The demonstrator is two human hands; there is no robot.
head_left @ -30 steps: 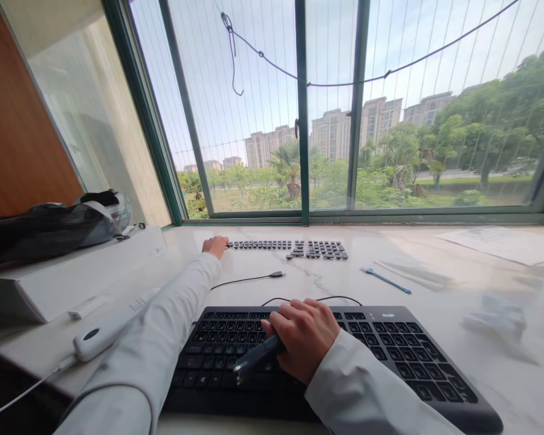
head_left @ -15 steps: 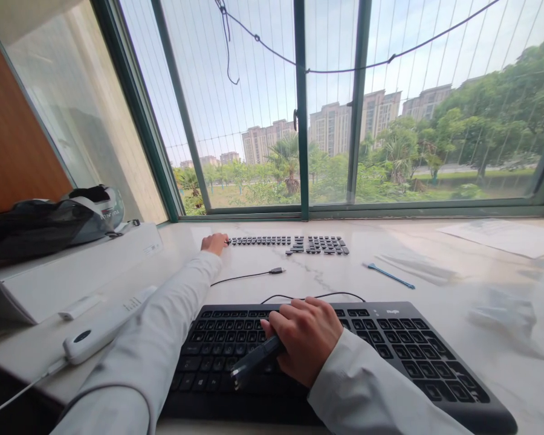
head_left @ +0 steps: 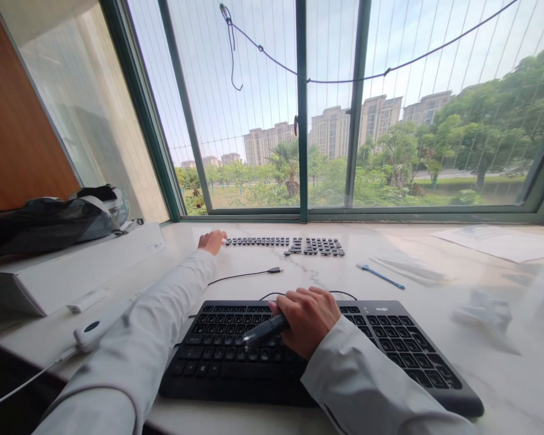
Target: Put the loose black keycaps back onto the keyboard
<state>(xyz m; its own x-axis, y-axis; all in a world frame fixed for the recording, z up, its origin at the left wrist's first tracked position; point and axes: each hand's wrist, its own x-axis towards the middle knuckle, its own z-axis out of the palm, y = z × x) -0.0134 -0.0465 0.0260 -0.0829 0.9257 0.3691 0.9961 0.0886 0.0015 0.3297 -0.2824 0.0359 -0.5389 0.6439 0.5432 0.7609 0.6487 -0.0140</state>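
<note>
At the left end of a long row of loose black keycaps (head_left: 258, 241) on the marble-patterned counter is my left hand (head_left: 212, 241). Its fingers look loosely apart beside the end keycap, with nothing visible between them. My right hand (head_left: 309, 317) is closed around a dark keycap puller (head_left: 265, 331), held over the black keyboard (head_left: 236, 370) with its tip pointing left and down. Many upper and right-hand key positions on the keyboard are bare sockets, while lower-left keys still carry caps. More loose keycaps (head_left: 324, 246) lie in a block at the right of the row.
A USB plug (head_left: 275, 270) on a black cable lies behind the keyboard. Right of it are a small blue tool (head_left: 383, 277), clear plastic wrapping (head_left: 485, 317) and a paper sheet (head_left: 503, 241). A white box (head_left: 77, 266) and power strip (head_left: 90, 334) stand left, below the window.
My left fingers have eased slightly back from the end keycap, which stays in the row. My right hand and the puller have lifted a little, farther from me. The whole view has shifted slightly.
</note>
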